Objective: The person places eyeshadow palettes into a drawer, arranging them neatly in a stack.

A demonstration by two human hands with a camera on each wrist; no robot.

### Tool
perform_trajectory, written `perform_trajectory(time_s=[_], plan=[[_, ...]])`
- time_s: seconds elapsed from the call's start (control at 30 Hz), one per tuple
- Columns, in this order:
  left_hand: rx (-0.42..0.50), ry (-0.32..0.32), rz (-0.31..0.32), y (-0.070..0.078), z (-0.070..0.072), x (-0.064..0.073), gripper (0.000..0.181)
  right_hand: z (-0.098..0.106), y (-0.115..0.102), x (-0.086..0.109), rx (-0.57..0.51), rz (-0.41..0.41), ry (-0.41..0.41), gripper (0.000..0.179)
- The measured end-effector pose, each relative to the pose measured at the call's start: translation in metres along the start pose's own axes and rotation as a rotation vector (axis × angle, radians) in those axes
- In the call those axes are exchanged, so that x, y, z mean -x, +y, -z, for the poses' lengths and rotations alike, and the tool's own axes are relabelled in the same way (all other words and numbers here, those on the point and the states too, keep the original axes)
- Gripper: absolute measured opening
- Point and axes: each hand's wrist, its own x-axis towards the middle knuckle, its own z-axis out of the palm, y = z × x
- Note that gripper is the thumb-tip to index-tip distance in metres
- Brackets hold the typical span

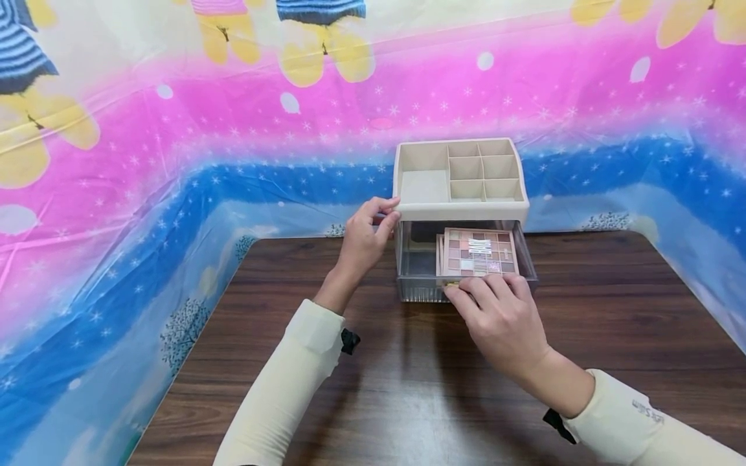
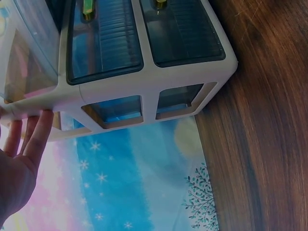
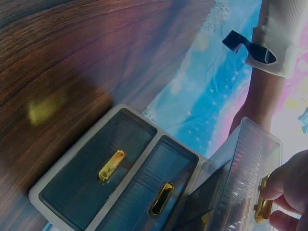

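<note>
A cream cosmetics organizer stands near the table's far edge, its clear top drawer pulled out. Inside the drawer lies an eyeshadow palette with pinkish-brown squares, over another flat case. My left hand holds the organizer's upper left corner, thumb toward the front; in the left wrist view its fingers touch the side frame. With thumb and fingers, my right hand pinches the drawer's gold handle at the front. That handle is mostly covered by the fingers in the head view.
Two lower drawers, the middle one and the bottom one, are closed, each with a gold handle. Divided compartments top the organizer. A printed cloth hangs behind the dark wooden table.
</note>
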Motion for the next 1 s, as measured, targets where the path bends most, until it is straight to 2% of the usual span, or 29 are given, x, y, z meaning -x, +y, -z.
perform_trajectory(time_s=[0.37, 0.8, 1.0], plan=[[-0.013, -0.006, 0.006, 0.002, 0.000, 0.000, 0.027, -0.010, 0.008, -0.002, 0.002, -0.070, 0.023, 0.018], [-0.031, -0.009, 0.013, 0.002, 0.001, 0.001, 0.026, -0.047, 0.024, -0.005, 0.017, -0.138, 0.012, 0.019], [-0.039, -0.021, 0.014, 0.003, 0.002, 0.001, 0.026, -0.062, 0.032, -0.007, 0.044, -0.170, -0.052, 0.020]])
